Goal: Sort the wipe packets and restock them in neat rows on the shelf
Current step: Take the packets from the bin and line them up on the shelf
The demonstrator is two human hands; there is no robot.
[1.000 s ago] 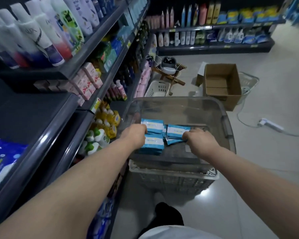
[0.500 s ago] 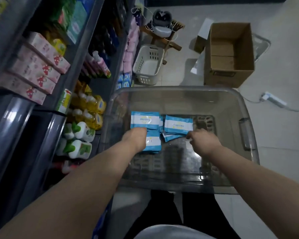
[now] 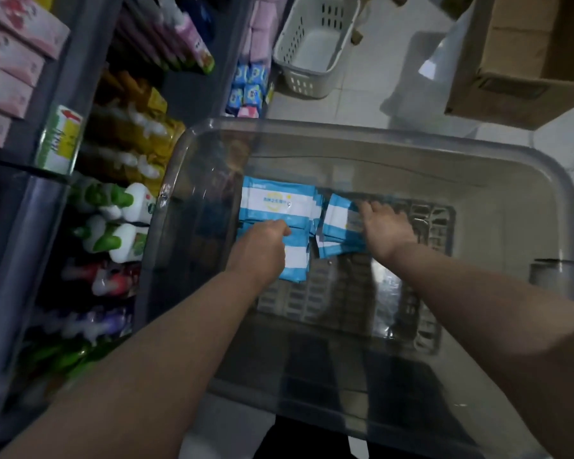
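Observation:
Several blue-and-white wipe packets lie in a clear plastic bin (image 3: 540,180) in front of me. The left pile (image 3: 279,202) has a flat packet on top, and more lie under my left hand (image 3: 262,245), whose fingers curl over their near edge. A smaller right pile (image 3: 337,213) leans beside it. My right hand (image 3: 383,225) lies on that pile with fingers stretched forward over the packets. Its fingertips are blurred. The dark metal shelf (image 3: 47,207) runs along my left.
The shelf holds pink boxes (image 3: 10,61), yellow refill pouches (image 3: 130,127) and green-and-white bottles (image 3: 120,220). On the tiled floor beyond the bin stand a white laundry basket (image 3: 312,44) and an open cardboard box (image 3: 524,61). The bin sits on a crate.
The view has tilted down and closer over the bin. My right hand has slid forward from the near edge of the right pile onto its top. My left hand stays on the left pile.

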